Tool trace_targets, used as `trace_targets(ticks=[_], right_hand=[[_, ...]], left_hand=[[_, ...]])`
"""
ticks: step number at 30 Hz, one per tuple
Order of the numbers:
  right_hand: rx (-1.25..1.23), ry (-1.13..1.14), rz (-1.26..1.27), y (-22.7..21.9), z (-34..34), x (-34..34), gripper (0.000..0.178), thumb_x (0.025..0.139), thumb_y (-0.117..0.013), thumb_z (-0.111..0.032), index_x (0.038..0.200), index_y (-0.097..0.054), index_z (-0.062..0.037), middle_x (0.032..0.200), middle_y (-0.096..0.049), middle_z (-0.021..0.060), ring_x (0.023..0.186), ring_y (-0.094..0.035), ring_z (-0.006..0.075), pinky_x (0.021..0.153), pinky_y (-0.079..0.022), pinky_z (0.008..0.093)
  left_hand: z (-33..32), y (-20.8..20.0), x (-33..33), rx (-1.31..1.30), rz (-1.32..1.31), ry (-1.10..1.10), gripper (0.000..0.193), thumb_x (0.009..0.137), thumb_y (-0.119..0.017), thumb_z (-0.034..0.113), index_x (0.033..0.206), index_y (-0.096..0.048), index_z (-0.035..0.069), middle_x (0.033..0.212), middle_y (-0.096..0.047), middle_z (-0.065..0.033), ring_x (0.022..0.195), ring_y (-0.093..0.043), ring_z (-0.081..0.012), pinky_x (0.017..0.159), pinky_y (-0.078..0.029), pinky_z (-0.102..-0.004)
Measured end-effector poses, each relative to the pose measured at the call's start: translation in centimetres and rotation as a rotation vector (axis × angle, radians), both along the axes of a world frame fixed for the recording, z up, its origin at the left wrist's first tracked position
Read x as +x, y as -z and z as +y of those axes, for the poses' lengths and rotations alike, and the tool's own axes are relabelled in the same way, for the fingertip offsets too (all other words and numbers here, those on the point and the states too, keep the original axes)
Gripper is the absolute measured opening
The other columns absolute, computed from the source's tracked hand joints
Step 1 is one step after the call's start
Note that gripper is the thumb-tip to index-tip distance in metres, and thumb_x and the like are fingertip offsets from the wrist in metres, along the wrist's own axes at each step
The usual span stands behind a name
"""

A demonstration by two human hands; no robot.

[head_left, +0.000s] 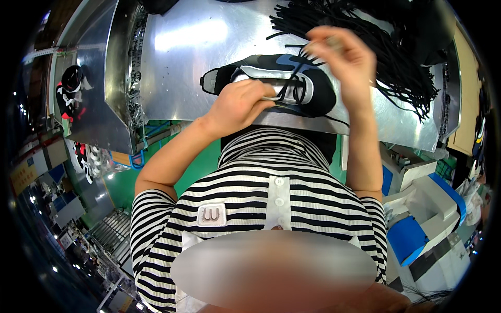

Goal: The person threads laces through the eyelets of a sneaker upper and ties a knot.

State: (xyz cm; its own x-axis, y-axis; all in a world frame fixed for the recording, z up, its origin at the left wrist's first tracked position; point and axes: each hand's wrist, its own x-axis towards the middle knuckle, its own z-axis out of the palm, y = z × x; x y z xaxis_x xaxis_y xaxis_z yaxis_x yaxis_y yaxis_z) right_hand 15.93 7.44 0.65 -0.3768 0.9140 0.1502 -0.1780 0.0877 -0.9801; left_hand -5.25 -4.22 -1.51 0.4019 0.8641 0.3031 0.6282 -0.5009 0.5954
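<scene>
A black sneaker (320, 94) with blue-grey panels and a white lining lies across the metal table, its toe to the right and its heel to the left. My left hand (241, 103) is closed at the shoe's opening, thumb and fingers pinching the near eyelet edge. Black shoelace (296, 83) crosses loosely over the tongue, threaded through part of the eyelets. Above the toe, my right hand (342, 55) is raised and slightly blurred, its fingertips pinched on the lace. One loose lace end trails past the toe toward my right forearm.
A thick bundle of black laces (402, 78) spreads over the table's far right. The shiny metal table (177, 68) has a raised metal side (119, 62) at left. Other shoe parts (70, 96) sit beyond it. A blue-and-white machine (417, 224) stands at lower right.
</scene>
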Motion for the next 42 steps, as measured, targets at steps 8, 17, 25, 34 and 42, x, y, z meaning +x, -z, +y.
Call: trace_targets(ticks=[8, 17, 25, 34, 42], right_hand=[[-0.327, -0.249, -0.075, 4.3, -3.1, -3.5, 0.01, 0.087, -0.07, -0.006, 0.095, -0.067, -0.002, 0.081, -0.064, -0.0032, 0.074, -0.055, 0.0033, 0.068, -0.044, 0.0189], [-0.208, -0.309, -0.307, 2.9, -2.2, -3.6, 0.012, 0.087, -0.069, -0.011, 0.093, -0.067, -0.0006, 0.09, -0.063, 0.0032, 0.081, -0.059, 0.009, 0.072, -0.045, 0.0225], [0.077, -0.176, -0.434, 2.4, -4.9, -2.3, 0.015, 0.093, -0.063, -0.01, 0.104, -0.057, -0.0022, 0.084, -0.067, 0.0125, 0.071, -0.067, 0.0217, 0.064, -0.05, 0.0302], [0.38, -0.169, -0.604, 2.2, -4.5, -2.2, 0.009, 0.087, -0.068, -0.011, 0.091, -0.063, -0.0056, 0.075, -0.069, 0.0091, 0.065, -0.068, 0.0264, 0.056, -0.05, 0.0341], [0.511, -0.149, -0.839, 2.4, -4.4, -3.1, 0.026, 0.086, -0.067, -0.007, 0.108, -0.055, -0.0015, 0.075, -0.067, 0.0112, 0.065, -0.067, 0.0286, 0.057, -0.05, 0.0343]], left_hand=[[0.0, -1.6, 0.3, -0.46, -0.32, -0.436, 0.056, 0.089, -0.071, 0.022, 0.133, -0.044, 0.002, 0.105, -0.065, -0.0191, 0.092, -0.066, -0.0289, 0.081, -0.052, -0.0354], [0.3, 0.7, 1.3, -0.276, -0.312, -0.586, 0.035, 0.082, -0.077, 0.013, 0.111, -0.062, 0.002, 0.1, -0.067, -0.0093, 0.091, -0.065, -0.0169, 0.081, -0.051, -0.0283], [0.1, 0.7, 1.6, -0.214, -0.261, -0.629, 0.033, 0.076, -0.073, 0.006, 0.108, -0.063, 0.002, 0.102, -0.068, -0.0091, 0.097, -0.066, -0.0232, 0.087, -0.049, -0.0321], [0.2, 0.6, 1.2, -0.258, -0.289, -0.612, 0.032, 0.08, -0.07, 0.002, 0.111, -0.061, 0.001, 0.108, -0.067, -0.0089, 0.098, -0.065, -0.0193, 0.088, -0.049, -0.0291], [-0.2, 0.3, 2.1, -0.359, -0.45, -0.46, 0.035, 0.089, -0.057, -0.005, 0.124, -0.057, 0.0, 0.103, -0.067, -0.0063, 0.069, -0.056, -0.0062, 0.063, -0.048, -0.0228]])
